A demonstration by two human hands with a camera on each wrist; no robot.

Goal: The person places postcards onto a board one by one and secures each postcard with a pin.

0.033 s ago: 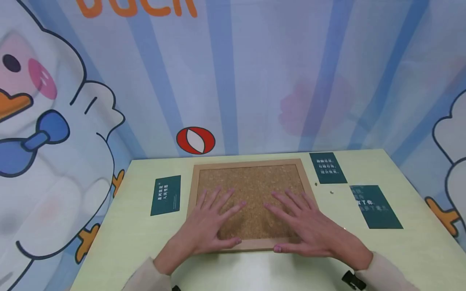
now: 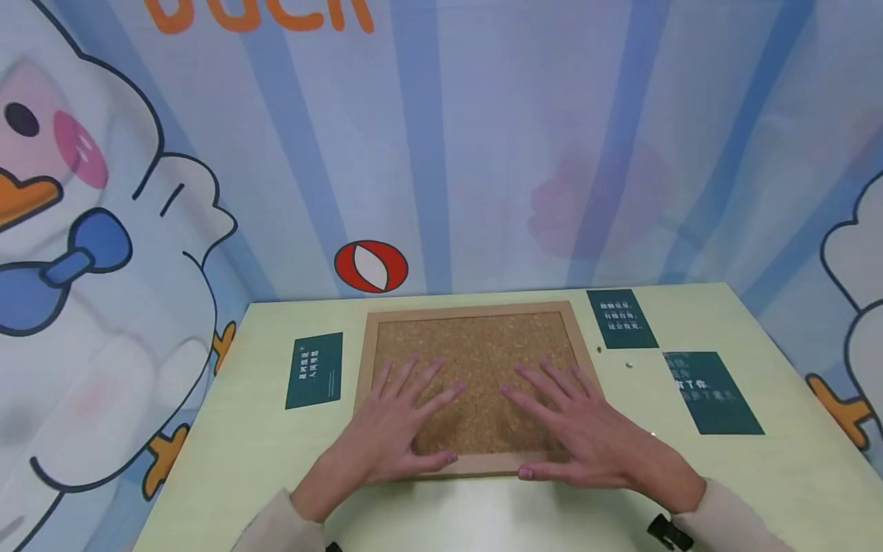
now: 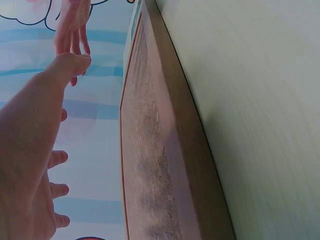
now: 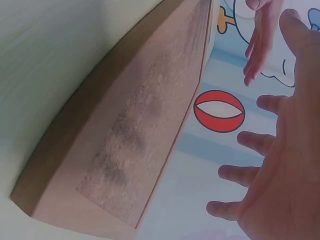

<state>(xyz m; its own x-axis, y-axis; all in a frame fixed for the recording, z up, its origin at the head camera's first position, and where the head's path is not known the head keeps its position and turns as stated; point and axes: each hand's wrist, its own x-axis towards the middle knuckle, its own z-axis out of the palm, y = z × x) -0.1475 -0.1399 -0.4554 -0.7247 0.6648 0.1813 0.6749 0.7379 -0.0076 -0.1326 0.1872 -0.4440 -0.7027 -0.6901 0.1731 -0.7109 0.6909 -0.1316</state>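
A cork board (image 2: 476, 341) in a light wooden frame lies flat on the table in the head view. Above its left half, my left hand (image 2: 392, 429) is spread palm down, fingers extended and apart. My right hand (image 2: 582, 429) mirrors it over the right half, its thumb over the near frame edge. Both hands hold nothing. From the left wrist, the left hand (image 3: 30, 135) appears raised off the board, with a gap to the cork surface. Likewise, the right wrist view has the right hand (image 4: 280, 160) apart from the board's frame (image 4: 65, 155).
Dark green card (image 2: 314, 370) with white writing lies left of the board. To the right are two more green cards, one farther back (image 2: 622, 318) and one nearer (image 2: 713, 392). Tiny objects (image 2: 629, 366) dot the table between. A printed cloth backdrop (image 2: 483, 153) stands behind.
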